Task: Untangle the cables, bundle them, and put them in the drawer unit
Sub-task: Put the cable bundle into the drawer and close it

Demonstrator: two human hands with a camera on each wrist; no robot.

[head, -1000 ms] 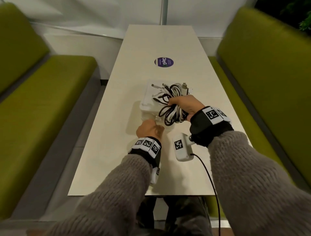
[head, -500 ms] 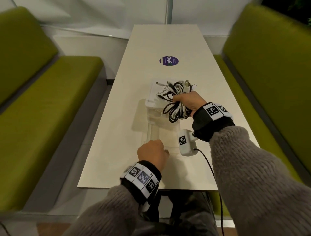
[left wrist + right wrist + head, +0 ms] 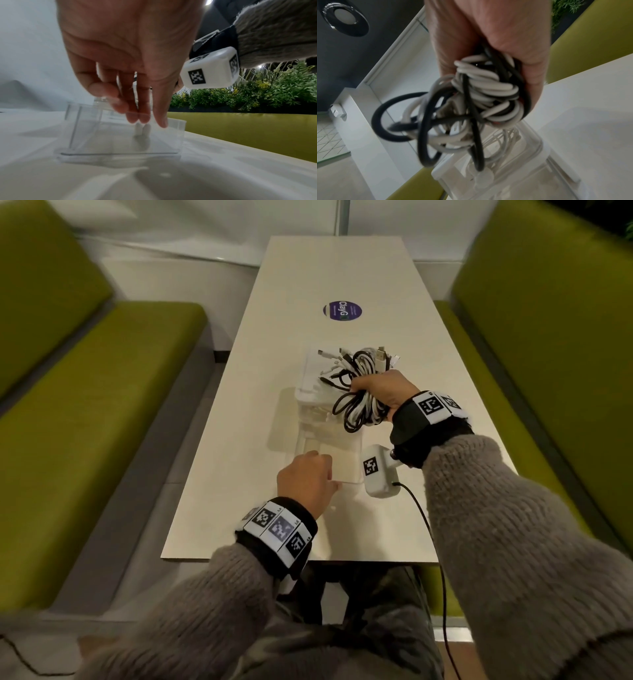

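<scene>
My right hand grips a bundle of black and white cables and holds it over the front of the clear drawer unit at the middle of the table. Several plugs stick out of the bundle's far end. In the right wrist view the coiled cables hang from my fist above the unit. A clear drawer is pulled out toward me. My left hand pinches its front wall. Its fingertips reach over the rim of the drawer, which holds nothing.
A round purple sticker lies farther up the table. Green benches run along the left and right. The white camera box on my right wrist hangs beside the open drawer, its black wire trailing off the near table edge.
My left hand has drawn the drawer out of the unit toward me and now holds it still. The right hand keeps the cable bundle over the unit.
</scene>
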